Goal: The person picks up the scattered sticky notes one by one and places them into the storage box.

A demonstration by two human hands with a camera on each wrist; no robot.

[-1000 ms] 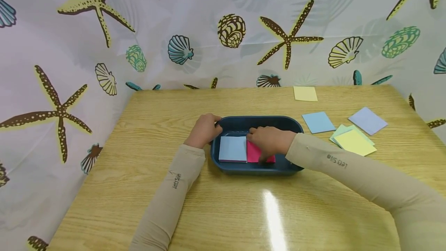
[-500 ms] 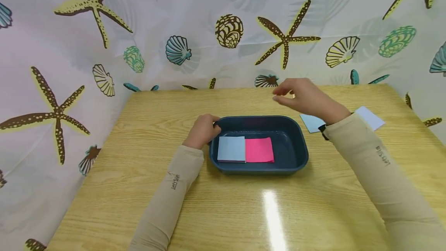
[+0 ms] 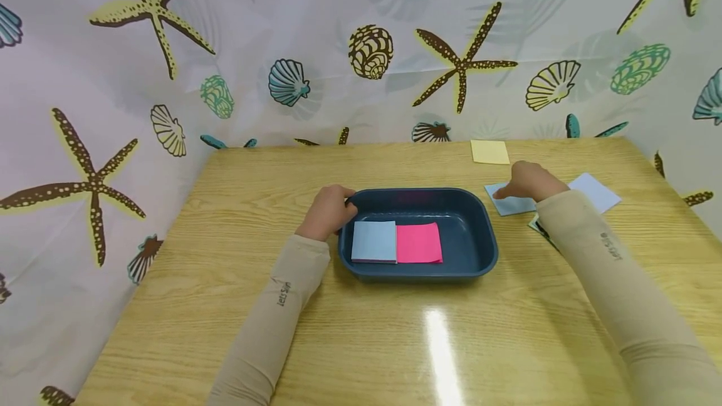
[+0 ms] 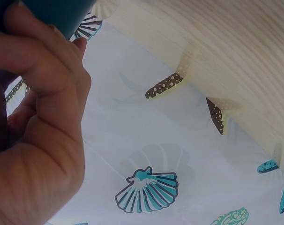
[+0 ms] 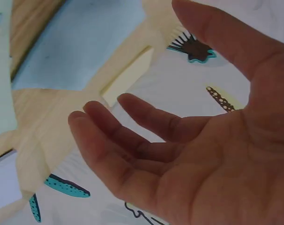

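My left hand grips the left rim of a dark blue plastic tray, thumb on the inner side. Inside the tray lie a light blue sticky note stack and, beside it, pink sticky notes. Over a blue sticky note pad on the table hovers my right hand. In the right wrist view its fingers are spread from the thumb, with nothing between them and the blue pad beyond. Whether the fingertips touch that pad cannot be told.
A pale yellow sticky note lies near the table's back edge. To the right is a lavender sticky note pad. Green sticky notes are mostly hidden under my right forearm. A shell-patterned curtain borders the wooden table.
My right hand has left the pink notes in the tray, risen toward the back right, then lowered over the blue pad. The left hand keeps its grip on the rim.
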